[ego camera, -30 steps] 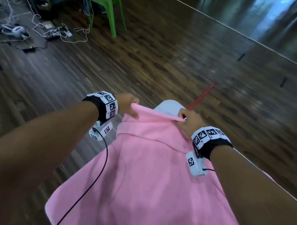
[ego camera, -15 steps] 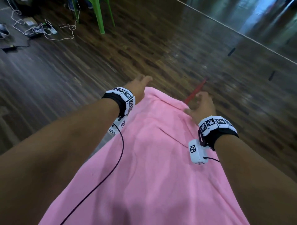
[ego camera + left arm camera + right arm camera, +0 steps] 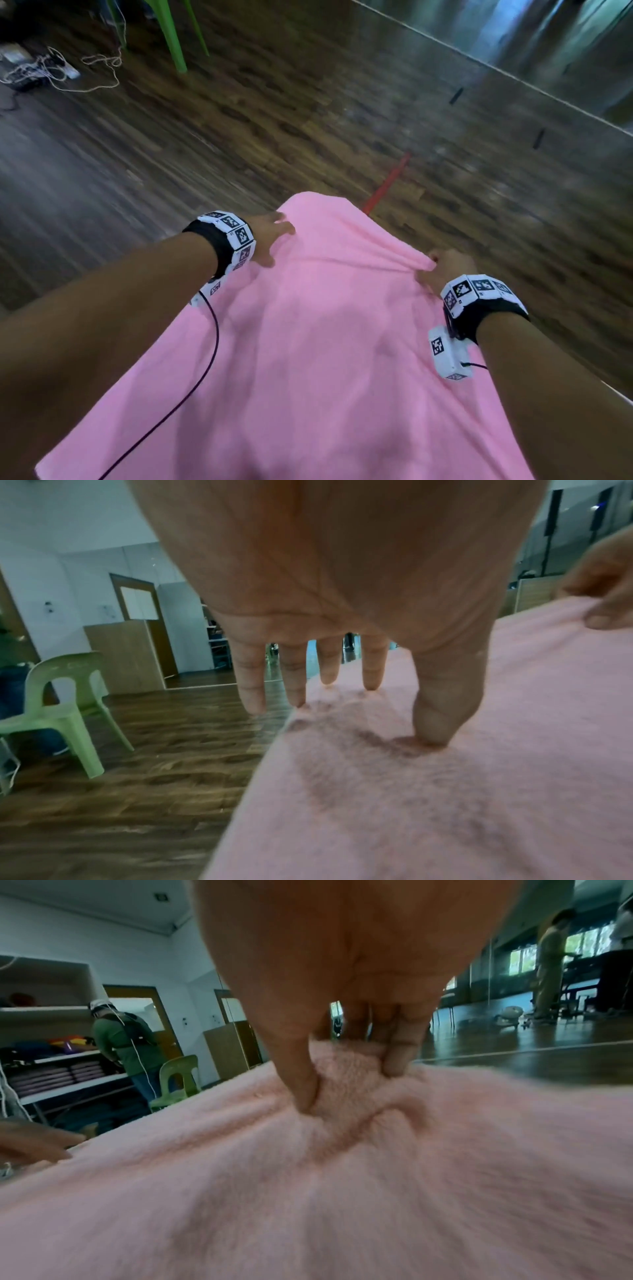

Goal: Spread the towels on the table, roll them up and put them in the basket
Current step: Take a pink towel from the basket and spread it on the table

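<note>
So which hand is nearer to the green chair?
Left. The left hand rests flat on the towel's left edge, on the chair's side; the right hand pinches the opposite edge, farther away.

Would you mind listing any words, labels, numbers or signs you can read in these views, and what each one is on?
No readable text in any view.
Wristbands on the left hand and right hand: square black-and-white marker patterns, with tiny print beside them too small to read.
White camera unit under the right wrist: a marker pattern, no words.
Pink towel: no label or print visible.
</note>
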